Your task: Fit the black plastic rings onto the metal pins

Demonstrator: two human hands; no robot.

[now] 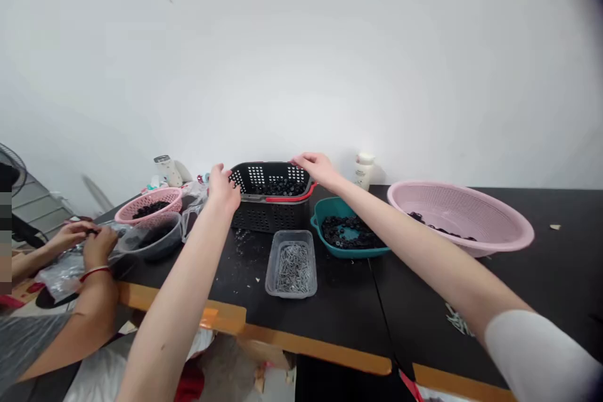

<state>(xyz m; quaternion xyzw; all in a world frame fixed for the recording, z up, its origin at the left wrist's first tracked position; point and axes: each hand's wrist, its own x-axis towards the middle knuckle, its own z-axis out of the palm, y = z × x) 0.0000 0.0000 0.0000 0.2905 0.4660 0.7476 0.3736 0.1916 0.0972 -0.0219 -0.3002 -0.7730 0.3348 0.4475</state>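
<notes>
Both my arms reach forward to a black perforated basket [264, 217] with a red handle, standing at the back of the black table and holding small black rings. My left hand [223, 187] grips the basket's left rim, fingers curled over it. My right hand [316, 166] holds the right rim at the far corner. Just in front of the basket lies a clear plastic tray [291, 264] of silver screws. A teal bowl [325, 220] of black rings sits to the basket's right.
A large pink colander [471, 207] with a few black pieces stands at the right. A pink basket [151, 204] and a clear bowl [160, 239] are at the left, where another person's hands [87, 239] handle a plastic bag. A white bottle [363, 171] stands by the wall.
</notes>
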